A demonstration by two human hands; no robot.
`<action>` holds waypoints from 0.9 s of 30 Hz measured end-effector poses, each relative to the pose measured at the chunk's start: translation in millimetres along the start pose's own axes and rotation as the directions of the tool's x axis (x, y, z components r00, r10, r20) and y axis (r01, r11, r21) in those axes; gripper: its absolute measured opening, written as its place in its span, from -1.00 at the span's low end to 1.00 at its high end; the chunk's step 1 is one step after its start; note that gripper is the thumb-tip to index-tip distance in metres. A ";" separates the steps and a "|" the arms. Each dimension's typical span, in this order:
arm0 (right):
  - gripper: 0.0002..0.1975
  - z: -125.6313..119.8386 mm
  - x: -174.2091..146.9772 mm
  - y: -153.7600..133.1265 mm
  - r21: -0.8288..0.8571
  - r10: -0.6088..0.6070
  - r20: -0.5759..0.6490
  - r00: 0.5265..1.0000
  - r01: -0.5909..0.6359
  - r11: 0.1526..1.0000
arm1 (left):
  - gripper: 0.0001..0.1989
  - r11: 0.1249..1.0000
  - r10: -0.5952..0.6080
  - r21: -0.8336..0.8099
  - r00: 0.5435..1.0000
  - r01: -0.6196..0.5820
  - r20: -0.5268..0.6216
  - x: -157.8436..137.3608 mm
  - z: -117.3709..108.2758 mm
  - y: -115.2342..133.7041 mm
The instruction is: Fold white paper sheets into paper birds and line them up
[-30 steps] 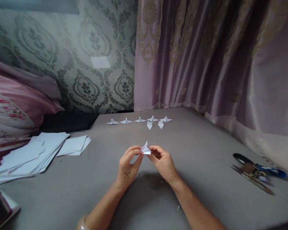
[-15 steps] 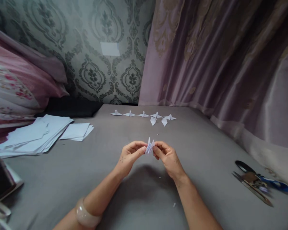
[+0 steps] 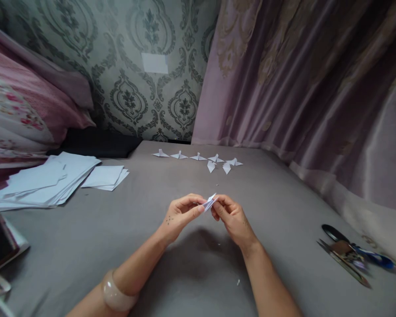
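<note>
A small piece of folded white paper [image 3: 210, 202] is held above the middle of the grey table, its pointed tip slanting up to the right. My left hand [image 3: 184, 215] pinches its left side between thumb and fingers. On the other side, my right hand [image 3: 230, 219] is closed with thumb and fingertips at the paper's right edge. The fingertips cover part of the folds. Farther back stand several folded paper cranes [image 3: 198, 156] in a row, with two more paper cranes [image 3: 211, 166] just in front of the row's right end.
A stack of white sheets [image 3: 46, 180] and smaller paper squares [image 3: 106, 176] lie at the left. Scissors [image 3: 371, 255] and a pointed tool [image 3: 345, 264] rest at the right. Tiny paper scraps [image 3: 238, 282] dot the grey table [image 3: 145, 185]. A pink curtain [image 3: 237, 88] borders the right side.
The folded paper has turned in my fingers: its points stood spread upward, and now it looks flatter and slants to the right. Both hands stay at nearly the same spot.
</note>
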State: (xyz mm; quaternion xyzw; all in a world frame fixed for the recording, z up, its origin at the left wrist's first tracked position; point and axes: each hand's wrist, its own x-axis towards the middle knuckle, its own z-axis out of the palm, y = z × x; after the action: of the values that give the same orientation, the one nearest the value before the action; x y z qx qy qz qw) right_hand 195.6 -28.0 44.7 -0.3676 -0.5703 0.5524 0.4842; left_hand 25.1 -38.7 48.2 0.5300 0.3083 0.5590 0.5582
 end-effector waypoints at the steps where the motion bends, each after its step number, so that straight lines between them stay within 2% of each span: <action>1: -0.79 -0.5 0.0 -0.3 -0.005 -0.006 0.002 1.000 0.006 1.000 | -0.85 1.000 0.007 0.014 1.000 -0.007 0.002 0.0 0.0 0.9; 11: -0.74 5.2 -3.2 -10.0 -0.135 0.019 0.036 0.999 -0.014 0.991 | -0.82 0.995 -0.089 0.043 0.995 0.091 -0.037 -1.2 0.0 -8.3; 16: -0.77 9.7 -3.0 -6.0 -0.150 -0.011 0.020 1.000 0.014 0.989 | -0.82 0.995 -0.007 0.098 1.000 0.010 -0.026 0.5 0.9 -5.7; 21: -0.82 8.1 -3.8 -7.3 -0.229 -0.074 0.041 0.996 0.081 0.970 | -0.78 0.997 -0.068 -0.028 0.997 0.067 -0.028 2.1 2.6 -9.1; 24: -0.82 7.2 -4.7 -12.2 -0.254 -0.086 0.088 0.992 0.105 0.962 | -0.76 0.995 -0.080 -0.062 0.994 0.075 -0.073 2.9 2.9 -14.3; 27: -0.82 9.4 -4.6 -10.3 -0.264 -0.098 0.058 0.993 0.110 0.958 | -0.76 0.996 -0.072 -0.068 0.989 0.064 -0.125 3.3 3.6 -16.9</action>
State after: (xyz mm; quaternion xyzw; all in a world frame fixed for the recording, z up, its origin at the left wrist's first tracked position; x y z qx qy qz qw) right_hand 189.0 -36.2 54.9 -0.3866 -0.6686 0.4525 0.4458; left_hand 34.1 -33.3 34.1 0.4640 0.3433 0.5819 0.5729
